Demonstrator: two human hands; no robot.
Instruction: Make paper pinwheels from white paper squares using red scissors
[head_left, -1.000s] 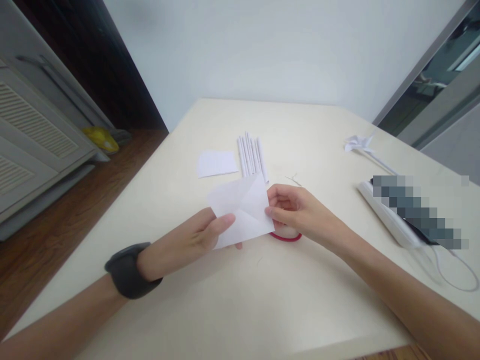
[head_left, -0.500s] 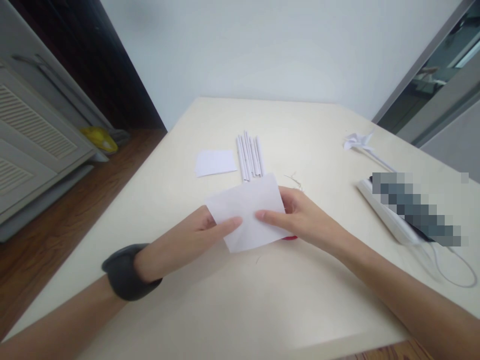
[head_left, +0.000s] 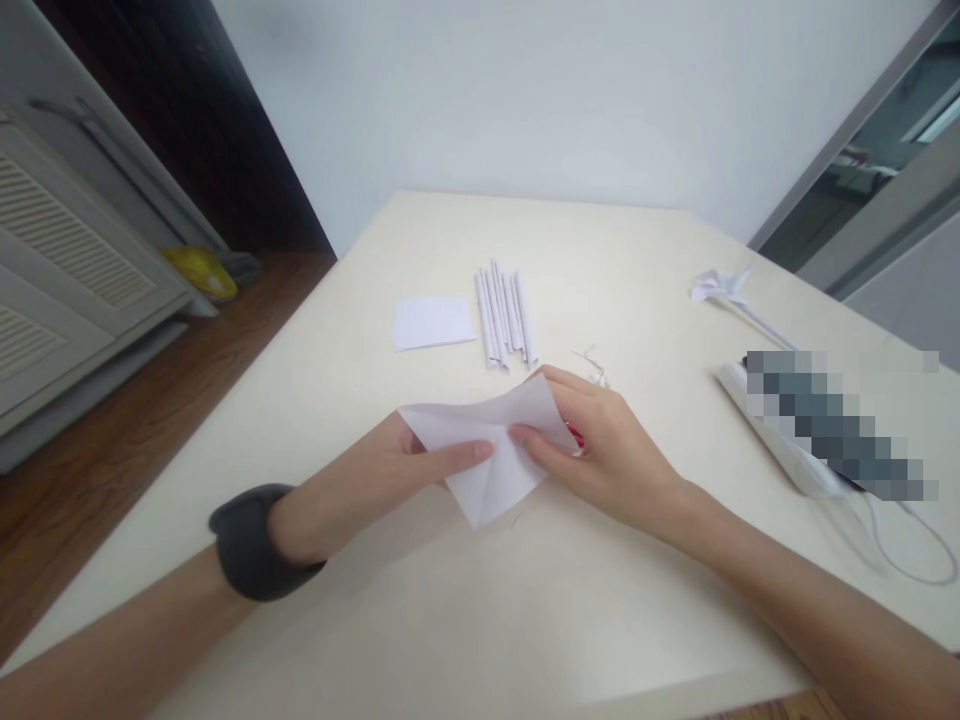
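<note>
Two bare hands hold a creased white paper square (head_left: 501,472) above the near part of a cream desk (head_left: 420,630). The left hand (head_left: 390,475) pinches its left side, thumb on top, fingers beneath; the right hand (head_left: 600,440) grips the right side likewise, the thumb tips close together. Beyond lie flat white sheets (head_left: 433,323) and, just right, rolled paper sticks (head_left: 506,315). A paper pinwheel (head_left: 721,287) rests far right.

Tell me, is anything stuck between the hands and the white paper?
Nothing that I can see: the left hand and right hand both hold the white paper directly. The rolled paper sticks lie beyond it, not in between.
</note>
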